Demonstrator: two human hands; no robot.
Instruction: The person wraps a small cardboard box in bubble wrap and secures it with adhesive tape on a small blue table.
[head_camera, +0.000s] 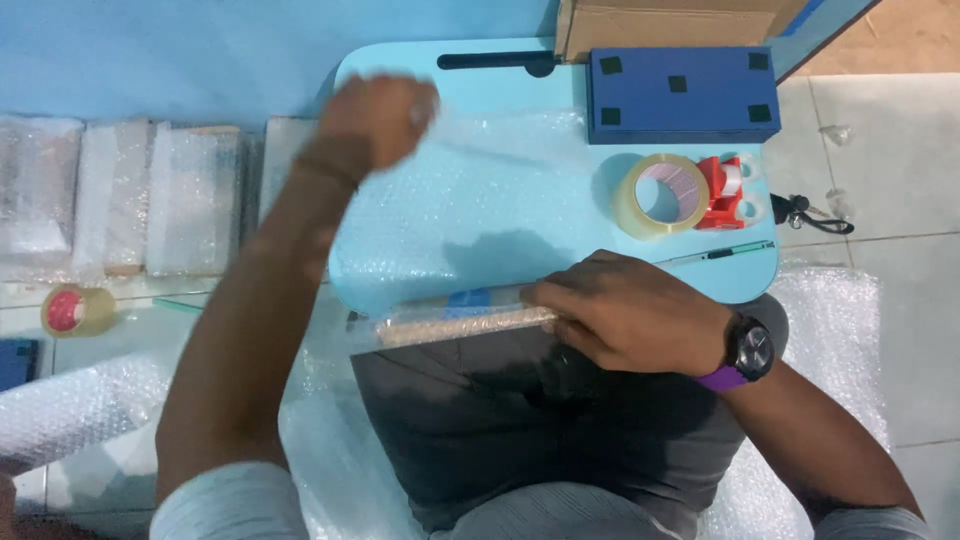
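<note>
A light blue lap table (420, 65) stands over my legs. A sheet of clear bubble wrap (470, 195) is spread across it. My left hand (375, 118), blurred, is closed on the far edge of the sheet near the table's back left corner. At the table's near edge my right hand (625, 312), with a dark watch on a purple strap, presses down on a flat item wrapped in bubble wrap (455, 325). A strip of blue shows under the wrap beside my fingers.
A roll of clear tape (658, 197) with a red dispenser (728, 192) lies at the table's right. Behind it sit a dark blue box (680, 95) and a cardboard box (670, 22). Several wrapped packages (190, 200) line the left; another tape roll (72, 310) lies there.
</note>
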